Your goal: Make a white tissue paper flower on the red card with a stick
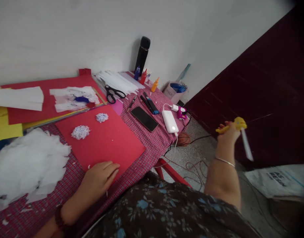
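My left hand [99, 178] lies palm down on the near edge of a red paper sheet [114, 138], its fingers stretched out. Two ruffled white paper tufts with blue specks rest on that sheet, a larger tuft [80, 132] and a smaller tuft [101, 117]. Far out to the right, past the table and above the floor, my right hand [228, 129] grips a yellow glue gun [240, 123]. A whitish glue stick [246, 145], blurred, sticks out of it. Left of my left hand is a heap of thin white paper pieces [30, 162].
Black scissors [111, 94], a phone [144, 118], a cutter [151, 103] and a white power bank [170, 121] lie on the checked cloth. Paint bottles [155, 85] and a black flask [142, 54] stand behind. Cables [196, 170] trail across the floor beside a red chair [170, 170].
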A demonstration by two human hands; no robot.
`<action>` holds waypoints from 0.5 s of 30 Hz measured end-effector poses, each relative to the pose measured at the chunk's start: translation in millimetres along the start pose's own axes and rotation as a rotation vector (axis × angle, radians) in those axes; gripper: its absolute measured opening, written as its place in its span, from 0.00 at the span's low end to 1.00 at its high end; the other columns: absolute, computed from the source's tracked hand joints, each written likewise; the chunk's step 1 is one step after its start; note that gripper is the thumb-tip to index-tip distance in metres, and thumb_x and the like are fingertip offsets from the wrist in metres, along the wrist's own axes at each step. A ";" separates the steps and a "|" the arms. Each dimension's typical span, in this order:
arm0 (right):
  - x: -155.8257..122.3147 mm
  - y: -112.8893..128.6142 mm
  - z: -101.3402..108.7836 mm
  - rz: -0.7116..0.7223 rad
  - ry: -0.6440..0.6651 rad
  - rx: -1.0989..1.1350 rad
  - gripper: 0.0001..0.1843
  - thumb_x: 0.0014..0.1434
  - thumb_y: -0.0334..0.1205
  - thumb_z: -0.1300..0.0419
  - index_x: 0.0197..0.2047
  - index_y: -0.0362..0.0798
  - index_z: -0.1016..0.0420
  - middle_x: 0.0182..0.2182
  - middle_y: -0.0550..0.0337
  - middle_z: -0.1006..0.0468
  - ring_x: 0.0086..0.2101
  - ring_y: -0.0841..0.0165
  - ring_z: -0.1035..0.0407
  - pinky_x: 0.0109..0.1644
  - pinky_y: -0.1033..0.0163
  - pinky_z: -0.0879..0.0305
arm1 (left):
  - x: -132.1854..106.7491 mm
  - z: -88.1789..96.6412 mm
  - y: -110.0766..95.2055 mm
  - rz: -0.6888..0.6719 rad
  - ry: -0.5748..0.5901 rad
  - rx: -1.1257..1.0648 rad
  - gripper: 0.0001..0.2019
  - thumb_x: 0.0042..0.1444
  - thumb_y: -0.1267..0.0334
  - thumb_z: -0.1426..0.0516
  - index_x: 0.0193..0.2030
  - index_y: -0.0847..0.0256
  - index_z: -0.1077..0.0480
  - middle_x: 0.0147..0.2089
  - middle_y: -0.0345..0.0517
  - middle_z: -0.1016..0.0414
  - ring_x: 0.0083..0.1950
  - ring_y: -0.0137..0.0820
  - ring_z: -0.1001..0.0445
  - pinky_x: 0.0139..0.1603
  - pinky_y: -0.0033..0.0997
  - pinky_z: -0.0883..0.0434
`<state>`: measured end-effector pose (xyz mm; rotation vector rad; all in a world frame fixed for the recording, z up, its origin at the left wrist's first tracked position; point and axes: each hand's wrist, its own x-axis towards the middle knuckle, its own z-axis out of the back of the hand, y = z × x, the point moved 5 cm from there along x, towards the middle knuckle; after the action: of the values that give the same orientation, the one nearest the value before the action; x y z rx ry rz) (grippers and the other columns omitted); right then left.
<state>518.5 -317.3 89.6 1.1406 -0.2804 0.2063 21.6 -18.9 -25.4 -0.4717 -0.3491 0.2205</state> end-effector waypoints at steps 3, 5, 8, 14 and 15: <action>-36.2 42.3 12.0 -0.005 0.015 0.152 0.11 0.48 0.49 0.50 0.32 0.52 0.36 0.34 0.57 0.29 0.22 0.72 0.42 0.23 0.62 0.41 | 0.6 -0.5 0.3 0.005 -0.001 -0.010 0.20 0.69 0.59 0.56 0.42 0.60 0.23 0.39 0.48 0.20 0.38 0.34 0.23 0.41 0.34 0.28; -76.8 74.1 -11.4 -0.023 0.242 0.353 0.13 0.46 0.49 0.44 0.33 0.50 0.29 0.33 0.57 0.28 0.21 0.74 0.45 0.21 0.63 0.45 | 0.5 -1.5 -0.3 0.009 0.012 -0.001 0.18 0.69 0.61 0.55 0.42 0.60 0.23 0.39 0.48 0.20 0.39 0.33 0.24 0.42 0.34 0.29; -160.2 114.0 -74.5 -0.071 0.732 0.478 0.16 0.50 0.51 0.39 0.38 0.50 0.23 0.32 0.57 0.27 0.18 0.76 0.46 0.19 0.64 0.48 | -0.2 -4.4 -3.5 0.019 0.083 0.014 0.14 0.68 0.65 0.52 0.42 0.61 0.25 0.39 0.46 0.21 0.39 0.32 0.25 0.42 0.33 0.31; -298.0 138.4 -183.7 0.001 1.419 0.225 0.13 0.57 0.52 0.38 0.41 0.56 0.21 0.19 0.65 0.36 0.18 0.72 0.46 0.20 0.65 0.50 | 1.2 -1.3 -9.6 0.014 0.126 0.081 0.09 0.66 0.68 0.48 0.37 0.62 0.28 0.35 0.44 0.25 0.36 0.32 0.28 0.40 0.32 0.34; -306.9 139.3 -195.5 0.062 1.437 0.204 0.13 0.57 0.52 0.38 0.42 0.57 0.22 0.20 0.64 0.34 0.19 0.72 0.45 0.20 0.64 0.49 | 1.4 -0.7 -10.2 0.017 0.129 0.092 0.08 0.65 0.69 0.48 0.36 0.62 0.29 0.35 0.44 0.25 0.36 0.32 0.28 0.39 0.32 0.35</action>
<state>208.3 -88.1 34.8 0.9332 0.9959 1.0475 24.5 -27.5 -20.7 -0.3960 -0.2084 0.2205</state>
